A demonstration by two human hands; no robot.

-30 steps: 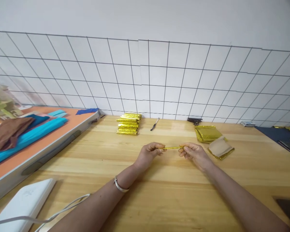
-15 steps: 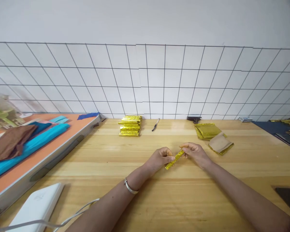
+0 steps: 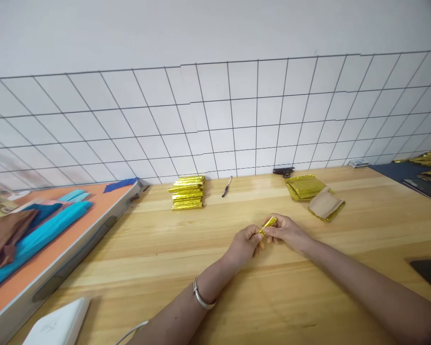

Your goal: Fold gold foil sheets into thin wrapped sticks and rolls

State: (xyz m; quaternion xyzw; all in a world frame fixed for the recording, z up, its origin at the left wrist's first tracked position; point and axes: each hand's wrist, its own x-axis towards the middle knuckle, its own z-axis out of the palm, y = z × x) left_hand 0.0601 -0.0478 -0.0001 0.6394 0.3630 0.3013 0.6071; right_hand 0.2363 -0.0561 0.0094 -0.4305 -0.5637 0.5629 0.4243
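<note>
Gold strip (image 3: 270, 222) | left hand (image 3: 246, 243) pinches it | right hand (image 3: 286, 232) too | hands closer than before

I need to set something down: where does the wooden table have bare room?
Bare wood shows between the stacked gold strips and the left hand, and between the pen and black item. It's crowded at back right, where gold pieces lie by the black item.

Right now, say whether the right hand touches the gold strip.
Touching: the head view shows the right hand pinching the gold strip between thumb and fingers.
</note>
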